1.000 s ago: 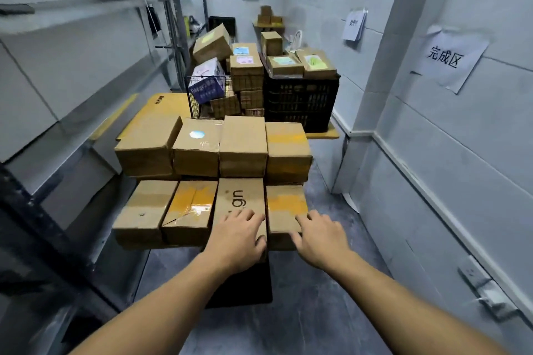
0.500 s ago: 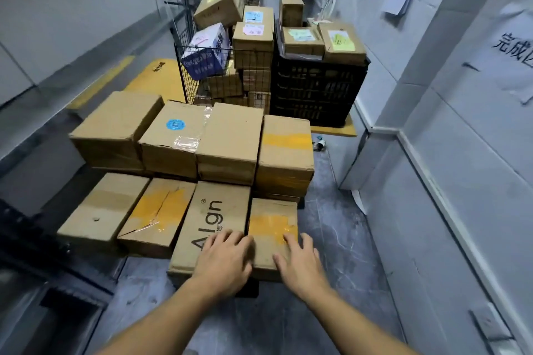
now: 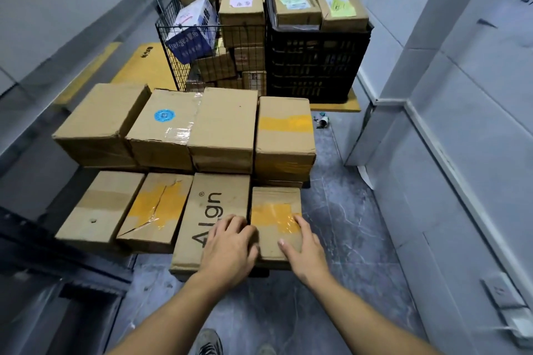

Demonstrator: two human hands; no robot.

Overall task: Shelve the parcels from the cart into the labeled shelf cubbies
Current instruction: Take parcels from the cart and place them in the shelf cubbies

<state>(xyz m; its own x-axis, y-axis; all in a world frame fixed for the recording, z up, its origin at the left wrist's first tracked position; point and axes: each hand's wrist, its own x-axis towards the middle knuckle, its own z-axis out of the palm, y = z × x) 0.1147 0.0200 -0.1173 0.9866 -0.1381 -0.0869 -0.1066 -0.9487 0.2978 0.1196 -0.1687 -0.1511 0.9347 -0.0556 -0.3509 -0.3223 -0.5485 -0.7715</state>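
Observation:
Two rows of brown cardboard parcels sit stacked in front of me, the cart beneath them mostly hidden. Nearest on the right is a small parcel with yellow tape [image 3: 274, 210]. My left hand [image 3: 230, 251] lies over the near end of the "Align" parcel [image 3: 213, 210], its fingers curling into the gap against the small parcel's left side. My right hand [image 3: 305, 251] holds that parcel's right side, thumb on top. The back row [image 3: 225, 124] stands taller. No labeled cubbies are visible.
A dark metal shelf frame [image 3: 43, 242] runs along the left. Behind the parcels stand a wire basket [image 3: 184, 66] and a black crate [image 3: 317, 66], both loaded with boxes, on a yellow platform [image 3: 147, 66]. The grey wall [image 3: 461, 153] closes the right.
The view has come closer and tilted down. Both hands moved from lying flat on the parcel tops to closing on the sides of the small yellow-taped parcel.

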